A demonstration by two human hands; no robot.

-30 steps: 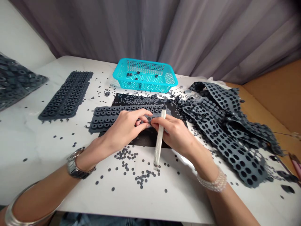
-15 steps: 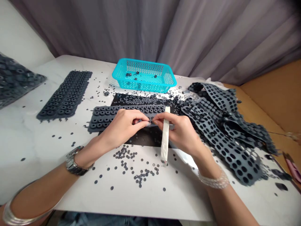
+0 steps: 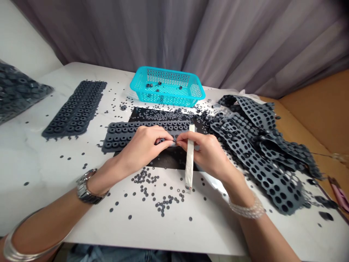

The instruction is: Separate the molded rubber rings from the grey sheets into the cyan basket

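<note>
Grey studded sheet (image 3: 117, 135) lies across the black mat (image 3: 170, 160). Above the mat, the left hand (image 3: 144, 145) pinches the sheet's near edge; the right hand (image 3: 208, 150) pinches just beside it, also clasping a white-wrapped stick (image 3: 189, 160). Edge work appears in hand; the next move likely calls for steady, opposed pinches. Beyond the mat: a turquoise basket (image 3: 166, 98).

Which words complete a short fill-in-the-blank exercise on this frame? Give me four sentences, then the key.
1. The white-wrapped tool is held in the person's ____ hand.
2. The metal wristwatch is worn on the ____ wrist.
3. The flat mat under the sheet of ring-shaped pieces is coloured ____.
4. Of the curtain and the turquoise basket, the one nearer the camera is the ____.

Missing words: right; left; black; basket.
</note>
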